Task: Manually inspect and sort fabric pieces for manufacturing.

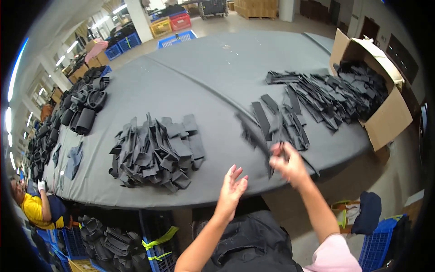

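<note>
While my right hand (287,164) pinches a dark strip (253,136) at centre frame, my left hand (232,188) hovers open, empty. I judge the strip light and floppy, best gripped near one end.

at lower centre of the frame the right hand (290,165) grips a blurred black strip (254,136), the left hand (232,188) open beside it, a black piece pile (156,152) centre-left on the grey table (213,68).
</note>
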Motion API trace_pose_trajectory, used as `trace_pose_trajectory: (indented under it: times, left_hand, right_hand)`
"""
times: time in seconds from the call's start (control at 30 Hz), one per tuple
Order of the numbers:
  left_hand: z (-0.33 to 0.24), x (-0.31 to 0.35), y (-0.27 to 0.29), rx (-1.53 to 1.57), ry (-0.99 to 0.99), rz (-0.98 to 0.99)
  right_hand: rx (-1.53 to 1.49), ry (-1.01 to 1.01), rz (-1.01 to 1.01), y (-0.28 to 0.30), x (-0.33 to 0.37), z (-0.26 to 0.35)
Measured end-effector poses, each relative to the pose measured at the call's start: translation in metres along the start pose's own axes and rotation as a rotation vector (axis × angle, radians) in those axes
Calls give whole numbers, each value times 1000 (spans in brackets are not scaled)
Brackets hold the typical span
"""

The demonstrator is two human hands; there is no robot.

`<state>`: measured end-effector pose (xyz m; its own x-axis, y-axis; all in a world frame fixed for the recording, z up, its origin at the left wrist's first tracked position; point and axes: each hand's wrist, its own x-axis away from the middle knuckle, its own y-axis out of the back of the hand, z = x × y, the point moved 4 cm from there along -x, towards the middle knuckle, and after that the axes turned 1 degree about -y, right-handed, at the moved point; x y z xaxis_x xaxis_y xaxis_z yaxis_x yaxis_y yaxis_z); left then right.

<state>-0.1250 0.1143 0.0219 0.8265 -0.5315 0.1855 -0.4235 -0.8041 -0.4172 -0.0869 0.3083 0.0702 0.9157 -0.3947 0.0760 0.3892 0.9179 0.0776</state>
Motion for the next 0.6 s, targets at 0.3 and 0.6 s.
trace_pose_trajectory:
  times: [0.3,0.6]
  left_hand:
    - [25,-43,-11,257,68,-8]
    - [27,-56,3,230,20,-113]
  right_hand:
    - [-128,-147,98,-39,13,-61]
    - [49,101,25,3,-47,-25]
